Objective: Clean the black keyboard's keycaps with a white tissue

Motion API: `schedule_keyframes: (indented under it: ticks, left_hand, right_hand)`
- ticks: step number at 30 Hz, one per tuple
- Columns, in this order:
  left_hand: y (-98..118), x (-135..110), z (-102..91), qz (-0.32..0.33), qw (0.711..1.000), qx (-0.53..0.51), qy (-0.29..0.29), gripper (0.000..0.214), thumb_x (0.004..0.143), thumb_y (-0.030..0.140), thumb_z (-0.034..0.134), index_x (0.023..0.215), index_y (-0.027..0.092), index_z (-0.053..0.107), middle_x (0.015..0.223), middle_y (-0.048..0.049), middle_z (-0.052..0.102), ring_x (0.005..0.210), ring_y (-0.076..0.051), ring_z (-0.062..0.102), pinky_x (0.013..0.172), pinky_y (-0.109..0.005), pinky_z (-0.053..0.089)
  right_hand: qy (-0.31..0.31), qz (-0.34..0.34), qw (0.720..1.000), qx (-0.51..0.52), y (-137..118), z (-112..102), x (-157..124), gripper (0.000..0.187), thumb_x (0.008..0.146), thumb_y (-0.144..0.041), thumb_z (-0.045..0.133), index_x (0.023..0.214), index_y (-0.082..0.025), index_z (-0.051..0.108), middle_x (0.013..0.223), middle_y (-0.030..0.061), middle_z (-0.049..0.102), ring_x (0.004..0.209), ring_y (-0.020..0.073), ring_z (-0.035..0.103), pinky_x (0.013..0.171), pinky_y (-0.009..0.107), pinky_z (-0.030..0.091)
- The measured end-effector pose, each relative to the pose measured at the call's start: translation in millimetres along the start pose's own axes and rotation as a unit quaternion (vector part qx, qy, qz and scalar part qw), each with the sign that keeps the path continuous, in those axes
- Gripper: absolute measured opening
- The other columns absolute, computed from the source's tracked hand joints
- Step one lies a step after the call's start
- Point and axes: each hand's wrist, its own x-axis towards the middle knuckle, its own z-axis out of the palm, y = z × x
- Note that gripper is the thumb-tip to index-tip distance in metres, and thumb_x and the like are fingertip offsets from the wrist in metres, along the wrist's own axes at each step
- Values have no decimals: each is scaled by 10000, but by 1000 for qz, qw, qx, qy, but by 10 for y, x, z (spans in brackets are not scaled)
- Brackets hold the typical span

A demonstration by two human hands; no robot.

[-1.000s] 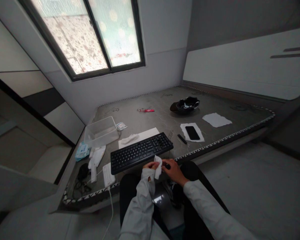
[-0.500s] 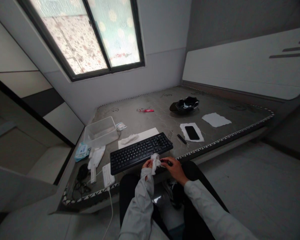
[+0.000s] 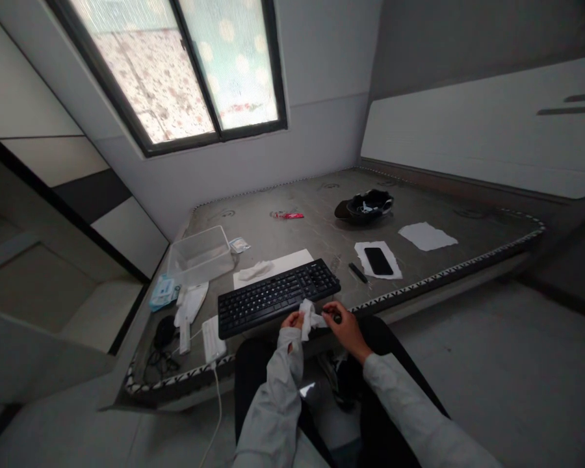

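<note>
Between my two hands, just in front of the black keyboard (image 3: pixel 277 296), is a crumpled white tissue (image 3: pixel 309 322). My left hand (image 3: pixel 293 320) is closed on its left side. With fingers pinched, my right hand (image 3: pixel 341 324) grips a stretched-out corner on the right. The keyboard lies at the mattress's near edge, partly over a white sheet (image 3: pixel 292 261). Another crumpled white tissue (image 3: pixel 256 271) rests on that sheet behind the keys.
Left of the keyboard are a power strip (image 3: pixel 213 339), black cables (image 3: pixel 163 351), blue packs (image 3: pixel 164 291) and a clear plastic box (image 3: pixel 199 257). To the right lie a dark stick-like object (image 3: pixel 357 272), a phone (image 3: pixel 378 260) on paper, another paper (image 3: pixel 428 236) and a black cap (image 3: pixel 363 208).
My right hand has moved slightly away from my left, drawing a corner of the tissue out to the right. The whole view has shifted a little.
</note>
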Motion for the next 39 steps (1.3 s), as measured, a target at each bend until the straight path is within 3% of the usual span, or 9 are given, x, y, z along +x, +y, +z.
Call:
schedule_keyframes:
  ticks: [5, 13, 18, 22, 32, 35, 39]
  left_hand:
    - [-71, -5, -23, -38, 999, -25, -16, 428, 469, 468, 859, 685, 142, 684, 606, -59, 692, 567, -185, 653, 548, -261, 512]
    - [-227, 30, -17, -53, 996, -73, -27, 527, 394, 540, 864, 681, 145, 669, 652, -71, 712, 569, -169, 651, 530, -243, 490]
    - [-237, 41, -4, -66, 995, -72, -25, 502, 395, 517, 873, 654, 142, 664, 636, -79, 708, 556, -178, 649, 528, -253, 487]
    - [-248, 40, -14, -71, 995, -68, -24, 475, 425, 498, 872, 662, 142, 666, 647, -77, 708, 573, -181, 649, 532, -251, 481]
    - [-108, -33, -74, -93, 993, -65, -19, 378, 488, 385, 879, 656, 137, 649, 614, -44, 687, 581, -163, 629, 558, -244, 469]
    - [-70, -67, -102, -95, 993, -70, -25, 375, 514, 397, 869, 689, 135, 666, 632, -48, 696, 602, -176, 642, 571, -254, 479]
    - [-39, -97, -128, -89, 993, -74, -31, 367, 534, 406, 865, 695, 135, 677, 668, -75, 711, 674, -215, 668, 608, -273, 494]
  right_hand:
    - [26, 37, 999, 15, 145, -25, 38, 299, 804, -468, 585, 940, -201, 583, 886, 87, 691, 880, 254, 648, 790, 376, 489]
    - [39, 99, 994, -10, 399, -115, 103, 318, 775, -514, 520, 865, -216, 586, 723, 42, 668, 689, 237, 637, 666, 350, 480]
    - [-11, 107, 994, -16, 565, -125, 120, 308, 705, -501, 582, 799, -209, 603, 721, 50, 673, 731, 257, 646, 683, 364, 484]
    - [-56, 115, 992, 8, 625, -132, 117, 357, 699, -501, 626, 883, -196, 594, 695, 40, 677, 728, 259, 661, 694, 367, 487]
    - [-49, 140, 989, -1, 359, -303, 351, 404, 675, -520, 688, 873, -215, 510, 728, 55, 712, 751, 259, 691, 744, 364, 488]
    - [-58, 109, 992, -32, 263, -320, 489, 401, 722, -546, 643, 904, -197, 566, 822, 81, 718, 795, 256, 685, 762, 368, 484]
    - [-54, 39, 986, -151, 136, -297, 695, 387, 762, -549, 591, 899, -193, 654, 873, 88, 711, 821, 251, 659, 764, 369, 470]
